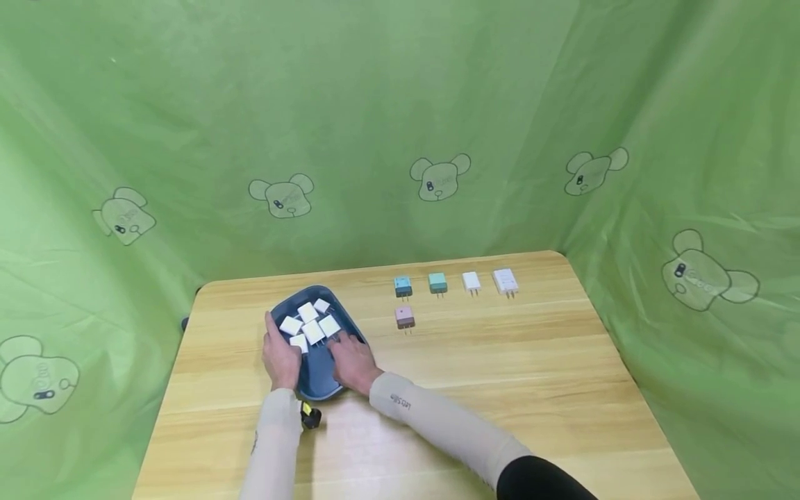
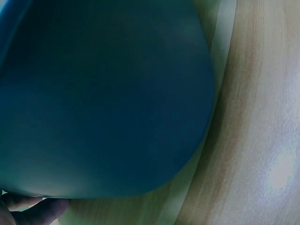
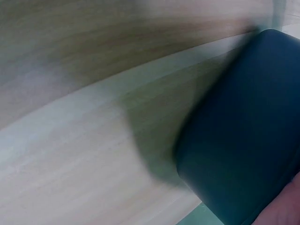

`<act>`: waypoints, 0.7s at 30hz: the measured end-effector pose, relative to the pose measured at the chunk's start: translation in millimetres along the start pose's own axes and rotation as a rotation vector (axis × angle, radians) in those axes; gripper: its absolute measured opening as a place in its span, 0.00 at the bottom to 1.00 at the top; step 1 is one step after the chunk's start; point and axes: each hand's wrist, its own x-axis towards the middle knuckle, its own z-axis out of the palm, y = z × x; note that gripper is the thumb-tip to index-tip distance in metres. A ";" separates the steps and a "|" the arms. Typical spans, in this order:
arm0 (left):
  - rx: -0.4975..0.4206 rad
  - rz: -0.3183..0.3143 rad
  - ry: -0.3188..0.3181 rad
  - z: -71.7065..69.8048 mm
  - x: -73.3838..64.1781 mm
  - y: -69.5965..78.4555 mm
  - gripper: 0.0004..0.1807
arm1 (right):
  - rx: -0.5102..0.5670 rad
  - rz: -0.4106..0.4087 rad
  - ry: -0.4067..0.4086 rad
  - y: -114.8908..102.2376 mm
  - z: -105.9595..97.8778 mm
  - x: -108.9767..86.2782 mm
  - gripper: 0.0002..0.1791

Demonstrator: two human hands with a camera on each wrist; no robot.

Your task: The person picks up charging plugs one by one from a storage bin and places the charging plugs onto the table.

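Note:
A dark blue tray (image 1: 320,371) holds several white charger plugs (image 1: 313,332), loosely heaped towards its far end. My left hand (image 1: 282,355) grips the tray's left side, thumb at the rim; in the left wrist view fingers (image 2: 44,212) show at the edge of the tray wall (image 2: 112,112). My right hand (image 1: 354,362) reaches over the right rim into the tray, its fingertips against the nearest white plugs. Whether it pinches one is hidden. The right wrist view shows the tray's outer side (image 3: 239,126) and part of that hand (image 3: 283,206).
Right of the tray, a row along the far edge has a blue plug (image 1: 403,286), a green plug (image 1: 437,282), a small white plug (image 1: 471,281) and a larger white plug (image 1: 505,280). A pink plug (image 1: 404,317) lies before the blue one. Green curtains (image 1: 375,104) surround the wooden table (image 1: 500,389).

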 end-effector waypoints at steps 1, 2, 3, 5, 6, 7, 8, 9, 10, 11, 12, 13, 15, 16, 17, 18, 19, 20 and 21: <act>0.001 -0.001 -0.002 0.1 -0.2 0.4 0.57 | 0.005 0.001 -0.001 0.3 0.2 -0.1 0.29; 0.000 0.001 -0.003 0.0 -0.4 0.6 0.57 | 0.010 0.002 -0.002 0.5 0.2 -0.1 0.29; -0.001 0.002 -0.004 0.1 -0.5 0.7 0.57 | 0.015 0.003 -0.003 0.8 0.3 -0.2 0.29; -0.006 0.004 -0.003 0.3 -0.5 0.8 0.56 | 0.028 0.002 0.000 1.4 0.5 -0.1 0.29; -0.007 0.003 -0.003 0.5 -0.5 0.8 0.56 | 0.036 -0.001 0.003 1.7 0.4 0.0 0.29; -0.006 0.002 -0.004 0.5 -0.5 1.0 0.57 | 0.045 -0.003 0.007 1.9 0.4 0.0 0.28; -0.006 0.004 -0.003 0.5 -0.4 0.6 0.57 | 0.053 -0.006 0.012 2.1 0.5 0.0 0.27; -0.006 0.005 -0.003 0.6 -0.4 0.3 0.57 | 0.061 -0.010 0.017 2.4 1.0 0.1 0.26; -0.006 0.006 -0.001 0.4 -0.4 0.2 0.57 | 0.067 -0.015 0.021 2.7 1.5 0.2 0.26; -0.004 0.006 0.000 0.3 -0.4 0.0 0.57 | 0.072 -0.019 0.025 2.9 1.9 0.1 0.27; -0.002 0.007 0.000 0.1 -0.6 0.0 0.57 | 0.078 -0.022 0.030 3.1 2.4 0.0 0.28; 0.000 0.008 0.000 0.0 -0.7 -0.2 0.57 | 0.084 -0.022 0.034 3.3 2.9 -0.2 0.28; 0.001 0.012 -0.003 -0.4 -1.2 0.3 0.57 | 0.093 -0.023 0.039 3.7 3.3 -0.9 0.30; 0.001 0.012 -0.004 -0.6 -1.4 0.7 0.58 | 0.095 -0.023 0.040 3.8 3.2 -1.3 0.31; 0.002 0.012 -0.006 -0.6 -1.4 0.8 0.58 | 0.100 -0.021 0.044 3.9 3.1 -1.7 0.30; 0.001 0.011 -0.007 -0.8 -1.5 1.0 0.58 | 0.107 -0.020 0.047 4.2 3.3 -2.1 0.30; 0.001 0.010 -0.008 -0.9 -1.5 1.1 0.57 | 0.114 -0.020 0.051 4.4 3.2 -2.4 0.29; 0.000 0.009 -0.008 -0.9 -1.5 1.3 0.57 | 0.122 -0.021 0.056 4.6 3.3 -2.6 0.29; 0.000 0.007 -0.008 -1.1 -1.5 1.3 0.57 | 0.129 -0.023 0.064 5.0 3.5 -2.8 0.28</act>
